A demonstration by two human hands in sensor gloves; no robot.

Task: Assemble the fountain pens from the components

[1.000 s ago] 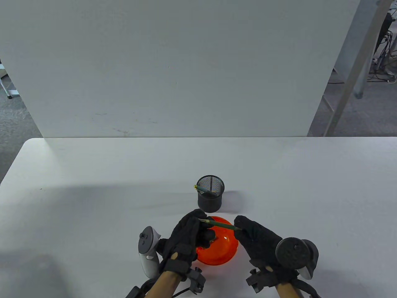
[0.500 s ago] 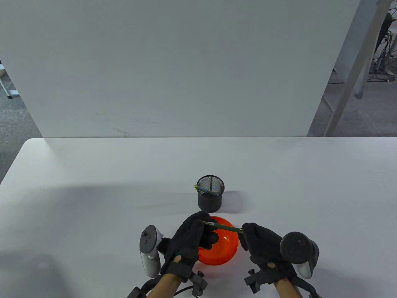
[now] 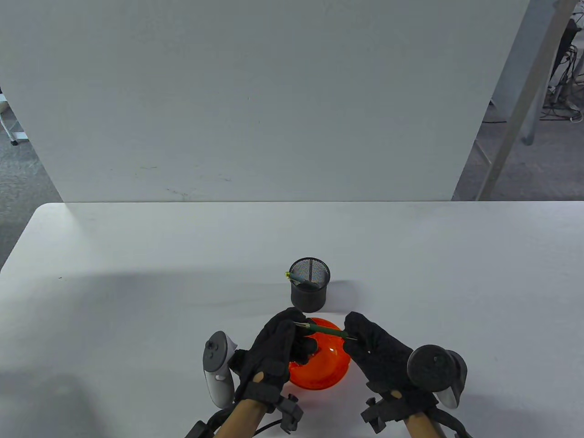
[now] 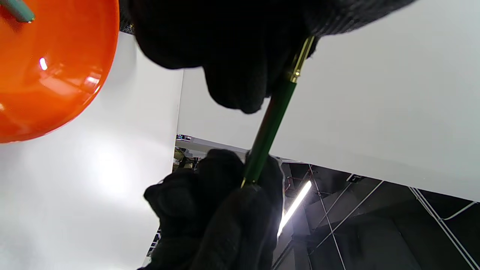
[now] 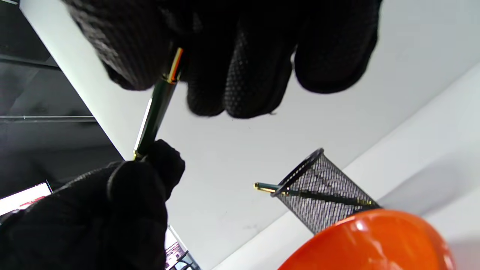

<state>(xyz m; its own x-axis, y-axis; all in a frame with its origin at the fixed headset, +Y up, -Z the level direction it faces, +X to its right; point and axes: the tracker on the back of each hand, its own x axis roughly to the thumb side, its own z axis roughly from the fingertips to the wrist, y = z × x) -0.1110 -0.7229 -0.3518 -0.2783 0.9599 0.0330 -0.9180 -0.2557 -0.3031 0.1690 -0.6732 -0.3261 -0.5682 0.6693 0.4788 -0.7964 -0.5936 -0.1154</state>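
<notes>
A green fountain pen (image 3: 326,331) with gold trim is held level above the orange bowl (image 3: 325,372). My left hand (image 3: 292,331) grips its left end and my right hand (image 3: 353,335) pinches its right end. In the left wrist view the green pen (image 4: 269,125) runs from my left fingers (image 4: 232,75) down to my right hand (image 4: 225,195). In the right wrist view the pen (image 5: 154,112) runs from my right fingers (image 5: 210,75) to my left hand (image 5: 123,198). A green part (image 4: 17,9) lies in the bowl (image 4: 56,67).
A black mesh pen cup (image 3: 309,289) stands just behind the bowl with a green pen (image 3: 301,278) leaning in it; both the cup (image 5: 322,195) and the bowl (image 5: 375,240) show in the right wrist view. A white board (image 3: 255,100) stands behind the table (image 3: 137,283).
My right hand moved left toward my left hand, so less of the pen shows between them than half a second ago. The left hand stayed about in place.
</notes>
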